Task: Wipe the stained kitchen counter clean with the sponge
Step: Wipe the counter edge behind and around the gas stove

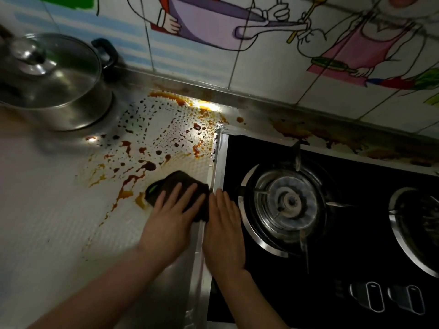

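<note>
On the near part of the white counter, just left of the black stove, a dark sponge is pressed down by the left hand. The fingers of this hand are laid flat and straight on top of the sponge, a little apart from each other. None is curled around it. A small green patch is seen at the sponge's left end. The sponge's right edge is touching the shiny metal strip along the stove's left side.

The right hand is laid flat just beside the sponge, on the strip and the stove's edge. Its fingers are straight and close together, and nothing is held in them. Whether this hand touches the sponge cannot be told.

Brown and orange stains are spread over the counter, from the sponge's left side out to the far wall. More brown marks are seen on the ledge behind the stove.

At the far left a metal pot with a glass lid is stood on the counter, well apart from the hands. A round burner is seen just right of the right hand. Two knobs are set at the stove's near edge. The wall is covered with tiles, and cartoon cooks are painted on them.
</note>
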